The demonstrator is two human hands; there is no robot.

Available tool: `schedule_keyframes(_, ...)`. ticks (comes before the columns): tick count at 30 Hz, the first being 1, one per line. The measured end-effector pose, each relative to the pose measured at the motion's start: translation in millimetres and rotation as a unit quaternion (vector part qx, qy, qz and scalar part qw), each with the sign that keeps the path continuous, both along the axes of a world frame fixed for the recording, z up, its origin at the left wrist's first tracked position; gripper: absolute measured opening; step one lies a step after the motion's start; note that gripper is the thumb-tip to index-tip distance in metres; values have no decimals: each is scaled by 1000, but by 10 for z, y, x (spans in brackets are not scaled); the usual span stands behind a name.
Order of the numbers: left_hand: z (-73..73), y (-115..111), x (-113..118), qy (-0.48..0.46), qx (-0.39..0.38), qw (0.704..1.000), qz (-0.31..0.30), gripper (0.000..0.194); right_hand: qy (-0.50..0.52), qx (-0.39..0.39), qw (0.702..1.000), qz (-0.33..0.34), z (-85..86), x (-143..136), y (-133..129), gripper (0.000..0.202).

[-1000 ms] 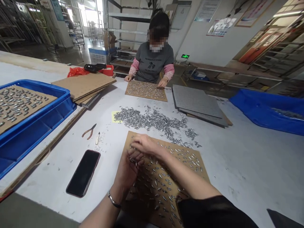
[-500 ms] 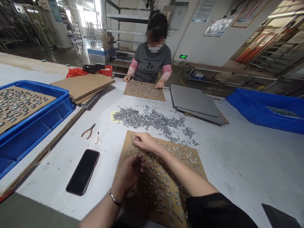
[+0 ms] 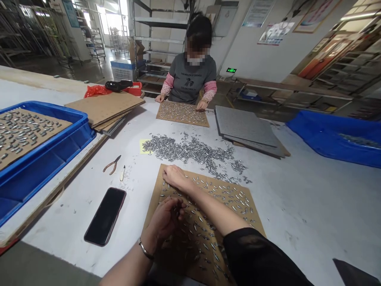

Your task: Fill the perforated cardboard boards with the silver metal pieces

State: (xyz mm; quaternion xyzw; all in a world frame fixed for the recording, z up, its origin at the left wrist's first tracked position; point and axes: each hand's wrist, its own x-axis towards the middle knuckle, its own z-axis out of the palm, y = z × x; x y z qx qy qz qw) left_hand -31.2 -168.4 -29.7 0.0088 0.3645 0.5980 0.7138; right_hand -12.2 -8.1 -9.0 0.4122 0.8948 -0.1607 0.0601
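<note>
A brown board [image 3: 258, 214] lies in front of me, covered with small silver metal pieces in loose rows. My right hand [image 3: 175, 176] is closed at the board's upper left corner, fingertips down on it; what it pinches is hidden. Lower and nearer, my left hand [image 3: 170, 214] hovers over the board's left side, palm turned inward with fingers curled, and its contents are too dark to make out. Beyond the board spreads a heap of the same silver pieces [image 3: 190, 149], its left end on a yellow paper [image 3: 143, 147].
Left are a phone [image 3: 105, 216], pliers [image 3: 112, 165], a small knife [image 3: 122, 174], a blue tray [image 3: 59, 159] and stacked boards [image 3: 104, 107]. A person [image 3: 192, 75] opposite handles another board [image 3: 182, 113]. Grey sheets [image 3: 244, 125] and blue plastic [image 3: 309, 131] are at right.
My right hand has moved slightly left and closer to the board's upper left edge, its fingers now less visible. My left hand has stayed nearly in place. The view has shifted a little.
</note>
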Motion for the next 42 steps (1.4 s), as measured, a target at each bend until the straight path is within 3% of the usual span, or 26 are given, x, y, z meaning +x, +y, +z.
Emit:
schedule_keyframes(5, 2, 21, -30, -34, -10, 999, 31, 10, 137, -21, 990, -9, 214, 278, -67, 20)
schedule_keyframes(10, -23, 10, 17, -88, 3, 994, 56, 14, 251, -73, 965, 7, 297, 795, -465, 16)
schedule_keyframes(13, -63, -22, 95, -67, 27, 997, 33, 13, 264, -35, 963, 31, 184, 1060, -721, 14)
schedule_keyframes(18, -71, -82, 205, 12, 46, 998, -50, 20, 290, -6, 957, 11, 17, 1443, -943, 18)
schedule_keyframes(23, 65, -134, 305, 105, 76, 989, -76, 19, 301, -25, 953, -37, 101, 1690, -1091, 15)
schedule_keyframes(28, 180, -267, 402, 61, 68, 991, -99, 18, 307, -83, 945, -78, 244, 1763, -1189, 13)
schedule_keyframes(32, 233, -475, 304, 21, 15, 999, -46, 31, 313, -106, 939, -94, 269, 1799, -1250, 15)
schedule_keyframes(36, 360, -716, -106, 6, -39, 996, 81, 51, 290, -68, 949, -102, 192, 1766, -1270, 18)
schedule_keyframes(39, 459, -858, -453, 10, -72, 973, 218, 55, 256, -29, 964, -67, 103, 1590, -1226, 18)
schedule_keyframes(42, 475, -958, -637, 31, -93, 964, 249, 48, 221, -16, 975, -30, 51, 1279, -1140, 20)
